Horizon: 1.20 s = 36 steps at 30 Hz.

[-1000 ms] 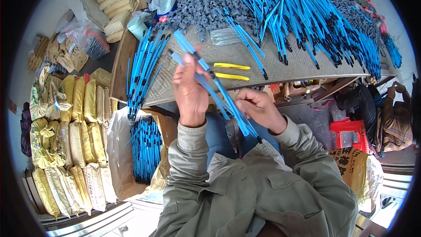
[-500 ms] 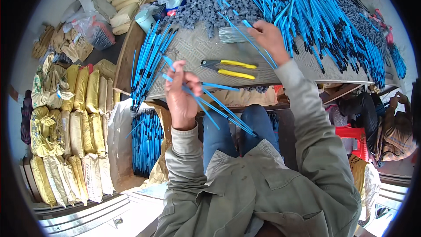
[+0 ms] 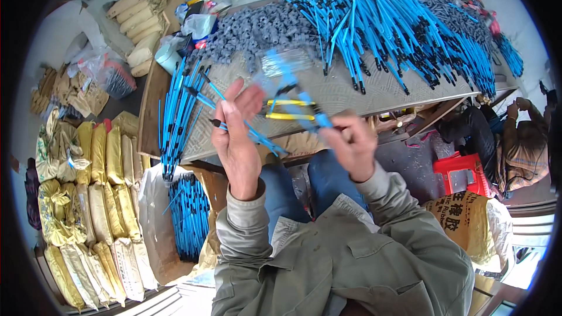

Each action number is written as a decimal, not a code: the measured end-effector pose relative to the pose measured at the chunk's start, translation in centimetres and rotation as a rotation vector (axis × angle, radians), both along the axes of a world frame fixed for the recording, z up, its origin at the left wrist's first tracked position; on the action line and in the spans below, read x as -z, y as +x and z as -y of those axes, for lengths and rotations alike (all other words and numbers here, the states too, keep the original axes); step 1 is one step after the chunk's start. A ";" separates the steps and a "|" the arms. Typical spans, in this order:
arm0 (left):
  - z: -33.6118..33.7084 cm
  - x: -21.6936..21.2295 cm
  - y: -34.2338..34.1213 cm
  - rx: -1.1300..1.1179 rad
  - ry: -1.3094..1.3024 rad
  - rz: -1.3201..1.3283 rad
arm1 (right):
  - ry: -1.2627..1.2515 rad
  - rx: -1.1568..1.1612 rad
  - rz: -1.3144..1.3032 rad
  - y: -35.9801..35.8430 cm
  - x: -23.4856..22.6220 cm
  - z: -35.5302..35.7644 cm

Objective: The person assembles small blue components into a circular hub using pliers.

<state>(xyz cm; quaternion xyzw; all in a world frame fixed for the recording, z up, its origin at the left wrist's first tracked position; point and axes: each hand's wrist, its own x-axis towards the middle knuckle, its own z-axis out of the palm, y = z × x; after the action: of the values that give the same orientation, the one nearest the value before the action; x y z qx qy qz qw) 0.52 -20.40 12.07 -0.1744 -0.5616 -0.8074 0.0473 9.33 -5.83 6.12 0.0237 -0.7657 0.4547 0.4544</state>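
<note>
My left hand is raised at the table's front edge, fingers pointing up. Several thin blue strips with black ends pass across it, held by the thumb; their exact grip is partly hidden. To its right, my right hand pinches a blue strip with a black part, smeared by motion. How many strips it holds I cannot tell. Behind that strip, the yellow-handled cutting pliers lie on the table. A loose bundle of blue strips rests at the table's left end.
Grey small parts are heaped at the table's back. A large pile of blue strips covers the right side. Thin clear sticks lie mid-table. Below left stands a sack of blue strips; a red stool is at right.
My right hand has come down and toward me from the table's back, bringing a blue strip with it. My left hand has stayed near its place, its fingers now straighter. The view has shifted slightly.
</note>
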 end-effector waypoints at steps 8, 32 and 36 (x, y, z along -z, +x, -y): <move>2.1 1.0 -1.6 0.108 0.076 0.023 | -0.499 -0.641 0.311 -3.5 -1.9 0.0; 8.8 0.5 1.8 0.461 0.493 0.191 | 0.583 0.494 0.325 -24.6 -5.2 -14.5; 8.7 1.5 1.8 0.304 0.443 0.143 | 0.620 0.634 0.027 -22.7 -9.9 -11.5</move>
<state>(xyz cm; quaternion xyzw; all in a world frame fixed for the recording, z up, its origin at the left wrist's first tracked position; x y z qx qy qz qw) 2.32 -29.14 10.55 -0.1846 -0.3406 -0.9187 -0.0772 -13.37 5.68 16.04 -0.0832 -0.8411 0.0418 0.5328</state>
